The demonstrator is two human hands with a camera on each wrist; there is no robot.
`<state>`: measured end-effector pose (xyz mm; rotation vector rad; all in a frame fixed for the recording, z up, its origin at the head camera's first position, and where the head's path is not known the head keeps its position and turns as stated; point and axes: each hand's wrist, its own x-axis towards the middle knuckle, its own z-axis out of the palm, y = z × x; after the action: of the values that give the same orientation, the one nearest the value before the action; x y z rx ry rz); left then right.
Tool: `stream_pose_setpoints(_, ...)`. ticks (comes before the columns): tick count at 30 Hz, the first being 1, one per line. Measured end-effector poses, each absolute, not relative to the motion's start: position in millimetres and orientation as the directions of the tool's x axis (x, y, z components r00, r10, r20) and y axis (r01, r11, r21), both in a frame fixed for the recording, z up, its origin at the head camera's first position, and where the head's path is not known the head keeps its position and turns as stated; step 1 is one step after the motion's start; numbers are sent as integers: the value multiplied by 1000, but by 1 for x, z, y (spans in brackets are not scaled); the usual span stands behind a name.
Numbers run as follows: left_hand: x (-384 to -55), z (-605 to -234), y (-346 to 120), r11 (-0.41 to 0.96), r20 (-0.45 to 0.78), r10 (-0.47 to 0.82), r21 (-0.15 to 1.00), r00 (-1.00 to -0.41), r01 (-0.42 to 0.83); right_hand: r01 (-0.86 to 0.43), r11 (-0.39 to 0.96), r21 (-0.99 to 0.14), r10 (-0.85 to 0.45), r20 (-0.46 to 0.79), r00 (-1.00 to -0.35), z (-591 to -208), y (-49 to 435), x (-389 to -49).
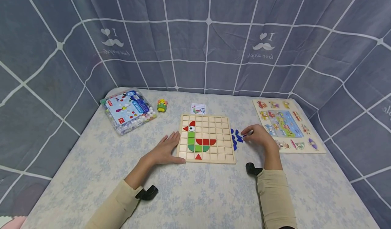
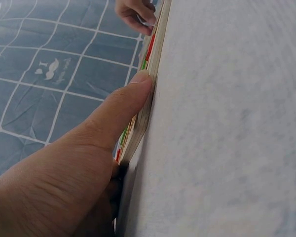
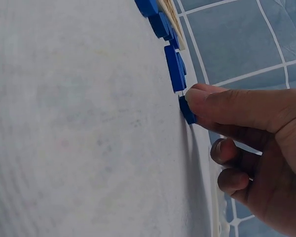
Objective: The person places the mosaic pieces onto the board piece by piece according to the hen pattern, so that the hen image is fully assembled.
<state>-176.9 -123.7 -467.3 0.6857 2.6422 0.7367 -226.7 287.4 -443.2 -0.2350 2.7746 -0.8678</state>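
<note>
A wooden grid board [image 1: 220, 156] lies on the table, bearing a bird-like figure of red, green and white pieces. Along its left edge rests my left hand [image 1: 166, 149], fingers straight; in the left wrist view the thumb [image 2: 123, 101] touches the board's edge. To the right of the board several blue pieces [image 1: 234, 142] lie loose. My right hand [image 1: 259, 135] pinches one small blue piece [image 3: 186, 109] between thumb and forefinger, at the table surface. Its exact shape is partly hidden by the fingertips.
Behind the board lies a small pattern card [image 1: 198, 109]. At the back left are a clear box of beads [image 1: 128, 110] and a small yellow-green toy [image 1: 162, 105]. A wooden picture puzzle [image 1: 311, 148] lies at the right. A grey curtain [image 1: 189, 42] surrounds the table.
</note>
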Motion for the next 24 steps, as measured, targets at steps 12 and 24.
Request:
stream_pose_setpoints(12,-177,-468,-124,748,-155,525,553,-837,367,32,871,-490,-65,-179,-982,-438,292,-221)
stream_pose_setpoints(24,-177,-468,-124,750,-163,518,560,-840,353,42,858,-512,-73,-203,-976,-440,292,-222)
